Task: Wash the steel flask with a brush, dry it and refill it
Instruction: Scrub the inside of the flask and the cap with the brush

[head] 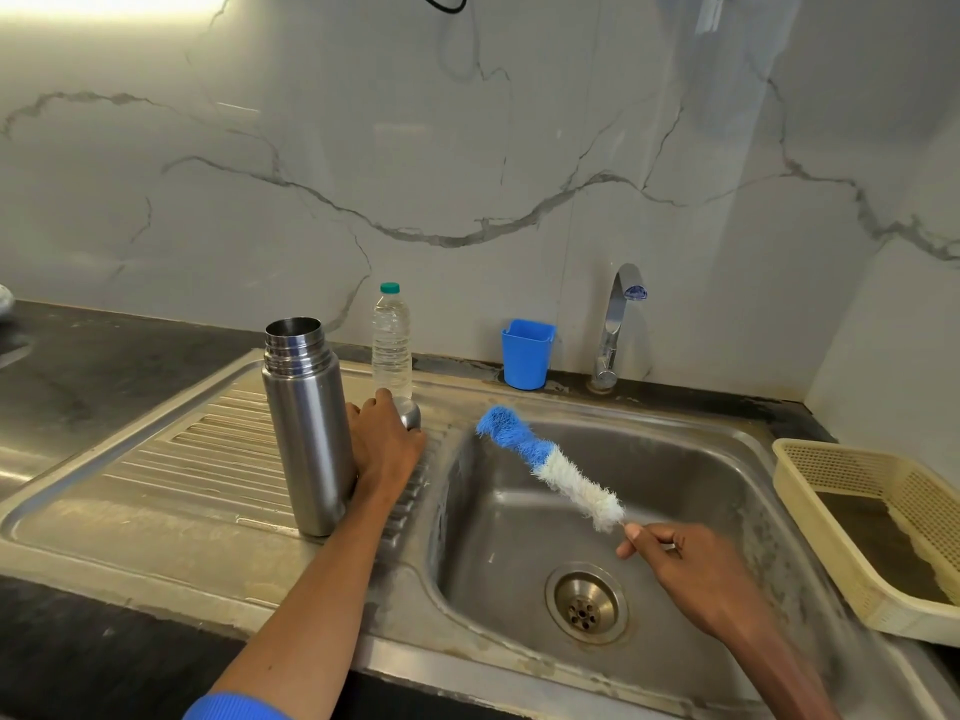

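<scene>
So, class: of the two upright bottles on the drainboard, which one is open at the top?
The tall steel flask: its mouth is uncovered, while the clear plastic water bottle behind it wears a green cap.

Flask (307, 433) stands left of basin (701, 475), bottle (391, 345) seemingly behind.

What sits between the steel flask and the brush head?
In the head view, the left hand lies between the steel flask and the brush, resting on the flask's cap on the drainboard.
</scene>
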